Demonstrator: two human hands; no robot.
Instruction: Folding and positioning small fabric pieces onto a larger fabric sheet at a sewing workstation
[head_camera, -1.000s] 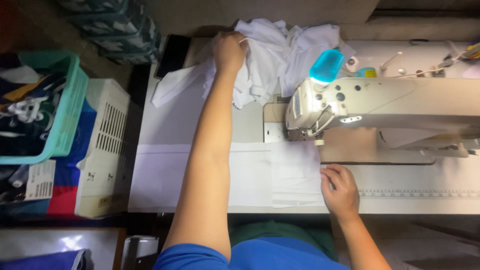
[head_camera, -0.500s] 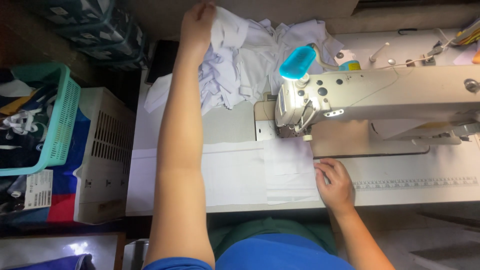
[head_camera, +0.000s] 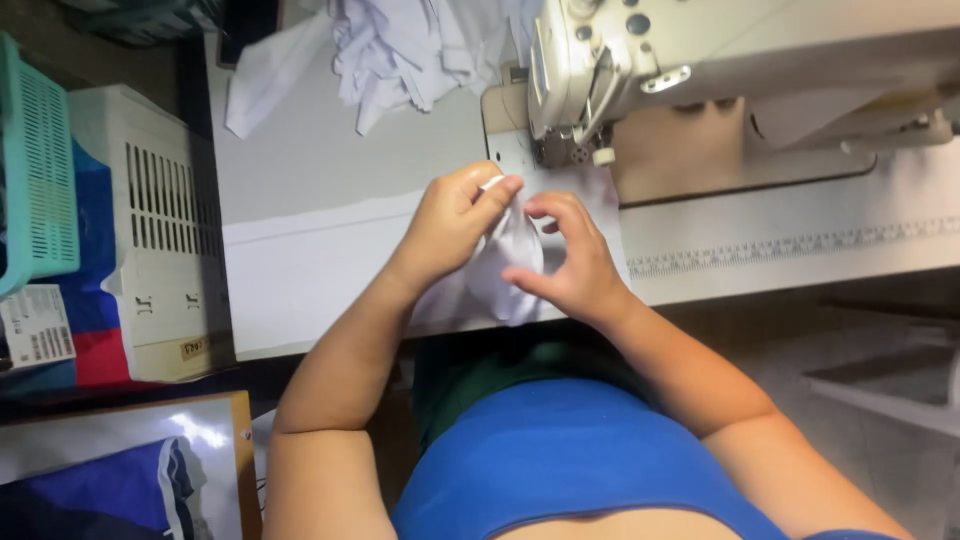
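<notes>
My left hand (head_camera: 452, 222) pinches the top edge of a small white fabric piece (head_camera: 508, 262) at mid-frame, and my right hand (head_camera: 570, 262) curls round its right side with fingertips closed on the cloth, so both grip it just above the table's (head_camera: 320, 180) near edge. It sits just below the sewing machine's (head_camera: 720, 60) needle area, not yet under the foot, so I judge stitching is still ahead. More white pieces (head_camera: 420, 45) lie heaped at upper centre, with a cream crate (head_camera: 165, 230) and teal basket (head_camera: 40, 160) at left.
</notes>
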